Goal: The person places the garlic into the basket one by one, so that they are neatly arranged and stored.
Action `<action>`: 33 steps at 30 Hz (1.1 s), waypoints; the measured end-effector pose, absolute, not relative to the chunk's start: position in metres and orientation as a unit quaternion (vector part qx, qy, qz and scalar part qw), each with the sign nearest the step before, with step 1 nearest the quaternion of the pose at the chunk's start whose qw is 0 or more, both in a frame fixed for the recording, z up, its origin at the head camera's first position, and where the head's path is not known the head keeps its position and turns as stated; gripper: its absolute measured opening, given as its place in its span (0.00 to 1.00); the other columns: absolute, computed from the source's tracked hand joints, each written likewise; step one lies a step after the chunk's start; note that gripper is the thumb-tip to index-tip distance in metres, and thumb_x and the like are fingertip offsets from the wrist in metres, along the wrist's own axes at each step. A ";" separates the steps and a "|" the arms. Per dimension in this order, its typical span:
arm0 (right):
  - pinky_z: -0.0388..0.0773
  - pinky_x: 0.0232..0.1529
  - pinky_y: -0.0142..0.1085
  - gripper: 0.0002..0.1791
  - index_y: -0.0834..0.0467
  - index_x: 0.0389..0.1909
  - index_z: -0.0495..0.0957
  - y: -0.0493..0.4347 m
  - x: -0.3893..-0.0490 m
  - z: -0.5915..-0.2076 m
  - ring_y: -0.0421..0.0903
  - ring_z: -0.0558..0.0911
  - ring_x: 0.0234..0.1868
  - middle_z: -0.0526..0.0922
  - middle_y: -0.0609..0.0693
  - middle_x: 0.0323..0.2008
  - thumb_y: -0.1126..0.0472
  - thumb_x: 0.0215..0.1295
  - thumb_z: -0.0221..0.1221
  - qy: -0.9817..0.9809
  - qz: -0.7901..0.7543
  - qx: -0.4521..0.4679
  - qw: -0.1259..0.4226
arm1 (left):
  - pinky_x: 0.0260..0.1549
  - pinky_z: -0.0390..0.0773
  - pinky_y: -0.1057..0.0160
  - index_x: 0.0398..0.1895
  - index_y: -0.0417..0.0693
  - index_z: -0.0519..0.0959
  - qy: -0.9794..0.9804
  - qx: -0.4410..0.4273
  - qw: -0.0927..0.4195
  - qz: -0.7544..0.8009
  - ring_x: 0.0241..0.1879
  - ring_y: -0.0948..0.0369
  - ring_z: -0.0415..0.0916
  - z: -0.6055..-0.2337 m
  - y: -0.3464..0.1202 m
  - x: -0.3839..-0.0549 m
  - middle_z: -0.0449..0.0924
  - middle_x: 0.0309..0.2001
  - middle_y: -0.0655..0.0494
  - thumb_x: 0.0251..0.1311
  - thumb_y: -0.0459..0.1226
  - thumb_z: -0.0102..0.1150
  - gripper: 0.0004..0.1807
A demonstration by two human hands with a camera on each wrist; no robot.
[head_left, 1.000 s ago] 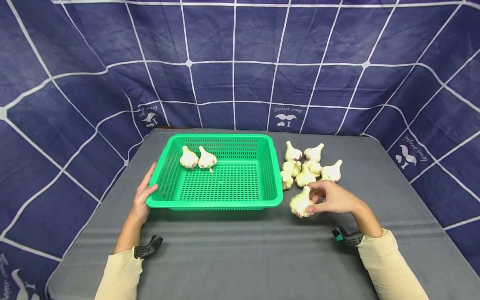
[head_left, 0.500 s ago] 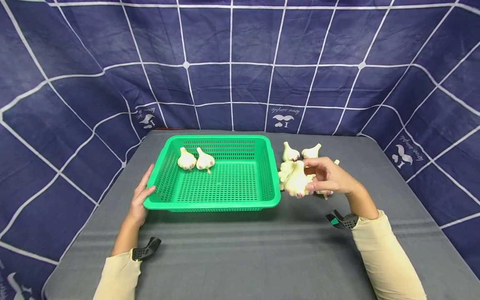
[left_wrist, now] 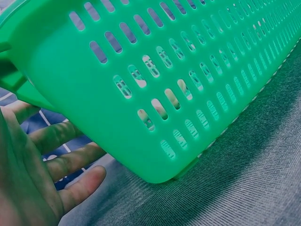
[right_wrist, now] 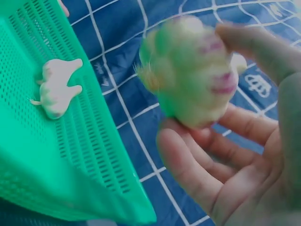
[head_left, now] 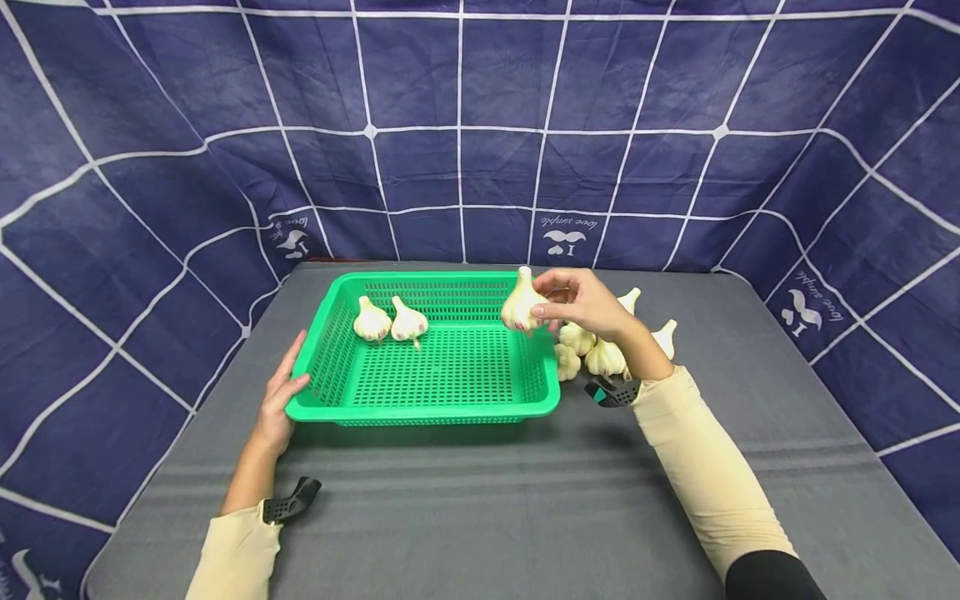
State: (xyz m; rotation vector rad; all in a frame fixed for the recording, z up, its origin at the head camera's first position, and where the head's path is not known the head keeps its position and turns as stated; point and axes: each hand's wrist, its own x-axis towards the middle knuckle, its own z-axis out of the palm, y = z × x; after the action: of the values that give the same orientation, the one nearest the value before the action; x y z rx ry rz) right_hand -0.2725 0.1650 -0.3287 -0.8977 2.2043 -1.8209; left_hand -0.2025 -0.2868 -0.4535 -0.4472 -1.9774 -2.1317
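"Green basket (head_left: 442,414) to the left, pile (head_left: 604,358) to the right. Notice the change?"

"Look at the held bulb (head_left: 517,311). Above the pile half a second ago, now up over the basket's right end, neck upward in the head view."

"Held how?"

"Pinched from one side by the right hand (head_left: 581,304). Spread no wider than the garlic itself, with thumb and fingers against opposite faces. Blurred in the right wrist view, so hard to judge firmness."

"Touching the rim?"

"Can't tell from the head view alone. Seen with a gap to the wall in the right wrist view. Judged lifted, not set down."

"And the left hand (head_left: 279,404)?"

"Unmoved at the basket's left end. Laid there with fingers (left_wrist: 52,135) fairly straight, not closed round anything, and with thumb at the rim. Perhaps steadying."

"Any change inside?"

"None. Just two bulbs (head_left: 407,322), side by side toward the back left."

"Meaning, for the work?"

"Away from the pile with one more, yet not at rest beside those two. Early on, to judge by several left outside, partly hidden behind arm and sleeve (head_left: 712,467)."
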 end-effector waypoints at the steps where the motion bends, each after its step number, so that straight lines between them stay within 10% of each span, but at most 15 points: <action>1: 0.82 0.30 0.43 0.18 0.76 0.49 0.74 0.160 -0.276 -0.326 0.45 0.83 0.29 0.80 0.58 0.38 0.71 0.59 0.63 0.746 -0.600 -0.280 0.069 | 0.58 0.61 0.74 0.78 0.37 0.48 -0.668 -0.151 0.100 -0.721 0.63 0.67 0.60 -0.453 -0.287 -0.203 0.57 0.72 0.58 0.65 0.28 0.36 0.36; 33: 0.81 0.39 0.41 0.19 0.64 0.42 0.83 0.049 -0.331 -0.328 0.51 0.82 0.35 0.83 0.53 0.34 0.56 0.55 0.73 0.851 -0.517 -0.096 0.017 | 0.57 0.62 0.74 0.77 0.36 0.48 -0.669 -0.158 0.106 -0.718 0.61 0.68 0.62 -0.453 -0.288 -0.204 0.58 0.71 0.60 0.64 0.28 0.36 0.36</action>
State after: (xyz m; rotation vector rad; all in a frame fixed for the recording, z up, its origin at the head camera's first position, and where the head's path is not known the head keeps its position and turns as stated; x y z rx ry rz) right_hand -0.3314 0.0488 -0.3279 -0.2994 2.6433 -1.6060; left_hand -0.2036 -0.2877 -0.4534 -0.4665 -1.9713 -2.1161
